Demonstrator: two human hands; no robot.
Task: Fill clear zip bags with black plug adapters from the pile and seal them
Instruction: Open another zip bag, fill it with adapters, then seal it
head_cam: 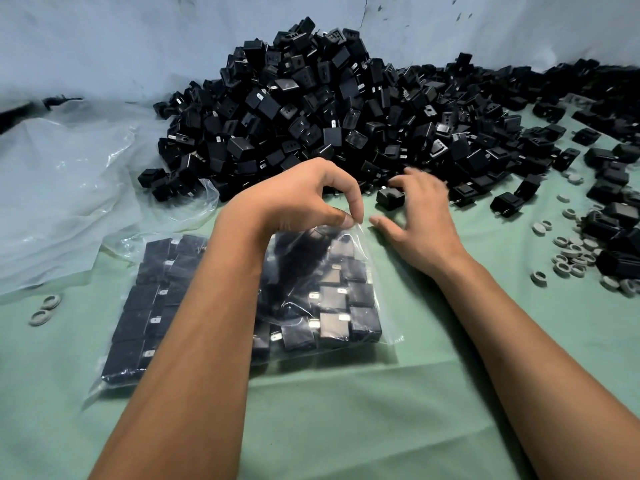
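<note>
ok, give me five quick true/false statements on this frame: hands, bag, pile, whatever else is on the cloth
1. The left hand pinches the top edge of the clear zip bag. True.
2. That bag is empty. False: it already holds rows of black adapters.
3. The right hand is closed round an adapter. False: its fingers are spread, reaching toward a loose adapter at the foot of the pile; whether they touch it is blurred.
4. Small grey rings lie on the green cloth to the right. True.
5. The pile sits in a cardboard box. False: it lies loose on the cloth against a pale backdrop.
</note>
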